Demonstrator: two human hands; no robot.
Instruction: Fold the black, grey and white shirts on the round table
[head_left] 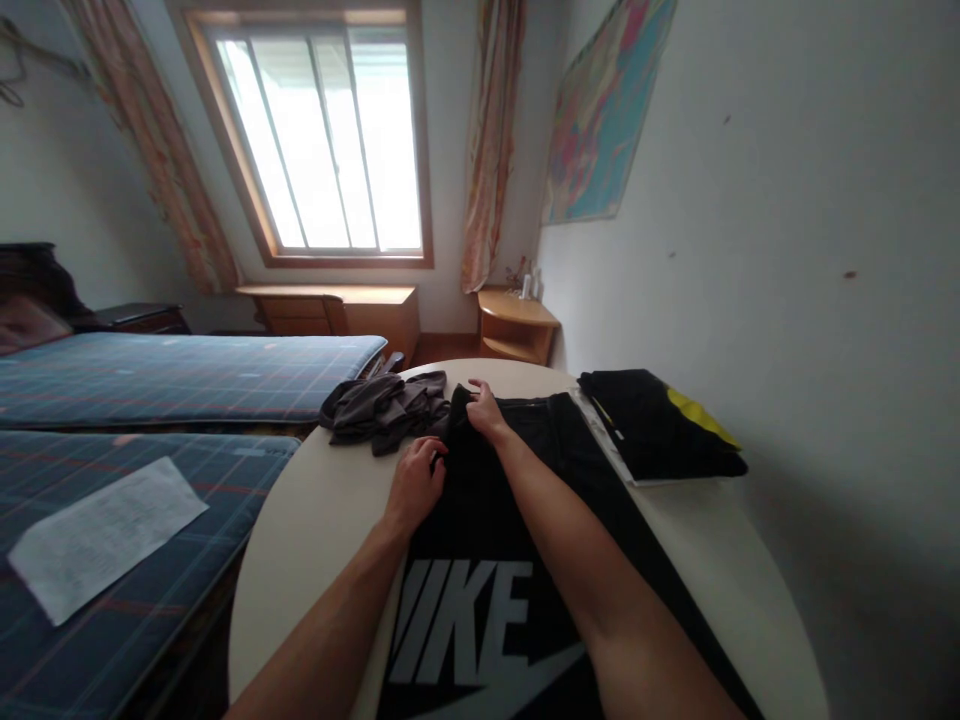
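A black garment (465, 520) with a large grey NIKE print lies stretched out on the round cream table (300, 590); whether it is a top or trousers I cannot tell. My right hand (486, 412) is at its far left corner, thumb and fingers closed on the raised cloth, with one finger sticking out. Lower down, my left hand (420, 482) has curled fingers closed at the garment's left edge. Part of the black cloth is hidden under my right forearm. Just beyond my left hand is a crumpled dark grey cloth (382, 408).
On the table's right side lies a folded black and yellow garment (667, 425), with something white beneath it. Beds with blue plaid mattresses (187, 375) stand at left, a paper sheet (109, 535) on the nearer one. The white wall (810, 330) rises along the right.
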